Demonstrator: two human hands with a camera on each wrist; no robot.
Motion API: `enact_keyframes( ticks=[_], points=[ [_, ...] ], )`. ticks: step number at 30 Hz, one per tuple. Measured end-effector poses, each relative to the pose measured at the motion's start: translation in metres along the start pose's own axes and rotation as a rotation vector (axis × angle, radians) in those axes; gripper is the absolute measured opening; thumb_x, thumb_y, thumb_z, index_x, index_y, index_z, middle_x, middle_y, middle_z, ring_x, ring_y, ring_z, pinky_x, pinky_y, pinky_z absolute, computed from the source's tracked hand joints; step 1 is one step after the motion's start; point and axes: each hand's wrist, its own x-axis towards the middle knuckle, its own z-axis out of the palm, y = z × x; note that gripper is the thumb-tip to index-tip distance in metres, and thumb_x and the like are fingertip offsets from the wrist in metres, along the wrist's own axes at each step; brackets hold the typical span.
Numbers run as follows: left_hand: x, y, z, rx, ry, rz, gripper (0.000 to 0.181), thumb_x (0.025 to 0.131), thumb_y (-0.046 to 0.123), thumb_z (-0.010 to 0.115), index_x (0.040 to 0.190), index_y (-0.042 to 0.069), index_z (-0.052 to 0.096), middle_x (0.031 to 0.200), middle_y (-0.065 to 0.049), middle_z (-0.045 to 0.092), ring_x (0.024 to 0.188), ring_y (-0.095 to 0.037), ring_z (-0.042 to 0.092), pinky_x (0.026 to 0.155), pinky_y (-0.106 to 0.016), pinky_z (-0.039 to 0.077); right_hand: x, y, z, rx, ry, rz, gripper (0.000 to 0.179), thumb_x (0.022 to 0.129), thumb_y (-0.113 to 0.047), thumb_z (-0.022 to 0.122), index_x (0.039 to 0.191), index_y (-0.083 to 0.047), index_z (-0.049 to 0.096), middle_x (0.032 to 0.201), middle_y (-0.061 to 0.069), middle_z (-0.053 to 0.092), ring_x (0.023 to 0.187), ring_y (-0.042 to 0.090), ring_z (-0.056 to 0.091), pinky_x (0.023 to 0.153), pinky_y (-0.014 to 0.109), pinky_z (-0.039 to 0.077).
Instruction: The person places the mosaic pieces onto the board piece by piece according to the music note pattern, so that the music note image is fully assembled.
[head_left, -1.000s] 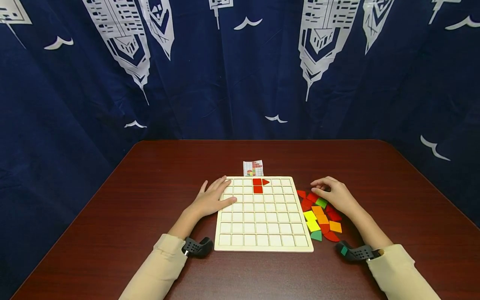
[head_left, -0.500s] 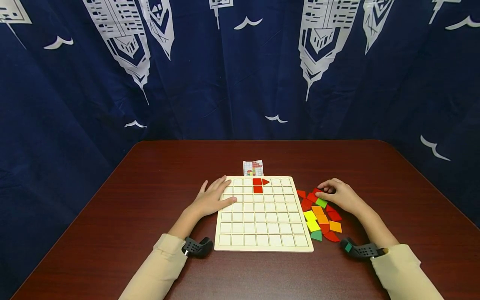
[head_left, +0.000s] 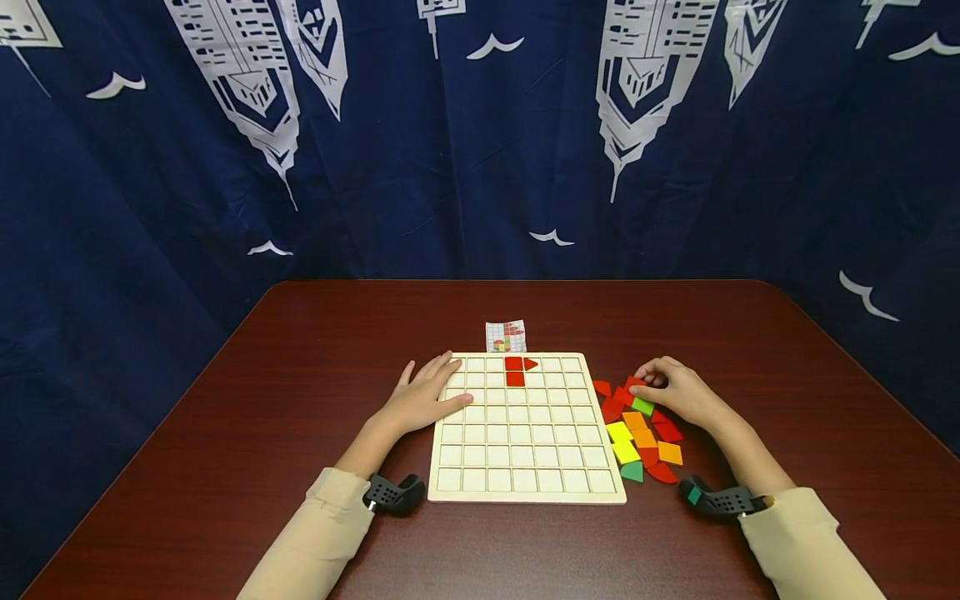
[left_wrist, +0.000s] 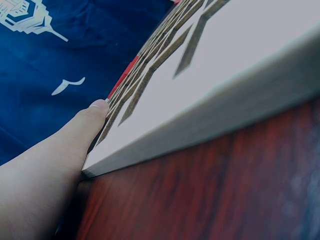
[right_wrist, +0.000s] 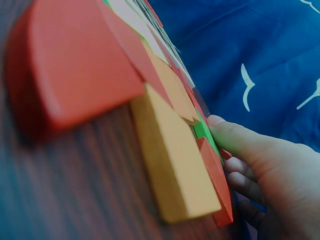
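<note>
A pale wooden grid board (head_left: 528,503) lies flat on the table. My left hand (head_left: 415,402) rests on its left side, fingers spread over the upper corner and thumb across the edge; the left wrist view shows the thumb (left_wrist: 92,117) at the board's rim. Two red squares (head_left: 514,379) and a red triangle (head_left: 531,364) sit in the top rows of cells. At the far end of the block pile, my right hand (head_left: 678,390) pinches a red block (head_left: 634,382) between thumb and fingers. A lime green block (head_left: 642,406) lies just under the thumb. The fingers partly hide the red block's shape.
Loose red, orange (head_left: 671,453), yellow (head_left: 626,452) and green blocks (head_left: 632,472) lie close along the board's right edge. A small printed pattern card (head_left: 506,336) stands behind the board. A blue curtain (head_left: 450,167) hangs beyond the table's far edge.
My right hand has shifted slightly right over the pile, and its thumb and fingers have come onto a red block. My left hand and the board have stayed still.
</note>
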Motion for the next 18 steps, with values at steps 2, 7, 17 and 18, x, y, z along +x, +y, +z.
enact_keyframes(
  ticks=[2, 7, 17, 18],
  points=[
    [-0.0001, -0.0001, 0.0001, -0.004, -0.001, 0.000, 0.073, 0.087, 0.061, 0.041, 0.145, 0.020, 0.023, 0.154, -0.001, 0.012, 0.142, -0.021, 0.013, 0.112, -0.052, -0.004, 0.0000, -0.0005, -0.0001, 0.007, -0.003, 0.005, 0.038, 0.084, -0.036, 0.063, 0.101, -0.002, 0.057, 0.092, 0.008, 0.051, 0.082, 0.019, 0.044, 0.068, 0.024, 0.039],
    [-0.0005, 0.0003, -0.0006, -0.011, -0.003, -0.002, 0.074, 0.087, 0.062, 0.041, 0.145, 0.020, 0.024, 0.154, -0.001, 0.012, 0.142, -0.021, 0.013, 0.112, -0.052, -0.004, 0.0005, -0.0006, -0.0002, 0.030, -0.014, 0.020, 0.038, 0.085, -0.034, 0.062, 0.103, -0.001, 0.053, 0.088, 0.008, 0.052, 0.080, 0.018, 0.045, 0.065, 0.023, 0.039],
    [-0.0002, 0.0008, -0.0009, 0.001, -0.004, -0.008, 0.073, 0.087, 0.061, 0.041, 0.145, 0.020, 0.025, 0.154, -0.002, 0.013, 0.142, -0.019, 0.013, 0.112, -0.052, -0.003, 0.0008, -0.0009, 0.0003, 0.064, -0.030, 0.014, 0.037, 0.085, -0.033, 0.062, 0.103, -0.004, 0.047, 0.089, 0.008, 0.051, 0.079, 0.019, 0.047, 0.066, 0.025, 0.040],
    [-0.0004, 0.0009, -0.0012, 0.001, -0.004, -0.009, 0.073, 0.087, 0.061, 0.041, 0.145, 0.020, 0.025, 0.154, -0.002, 0.013, 0.142, -0.019, 0.013, 0.112, -0.052, -0.003, 0.0010, -0.0008, 0.0001, 0.064, -0.030, 0.011, 0.036, 0.086, -0.032, 0.062, 0.103, -0.004, 0.047, 0.089, 0.008, 0.052, 0.079, 0.019, 0.047, 0.066, 0.025, 0.040]
  ],
)
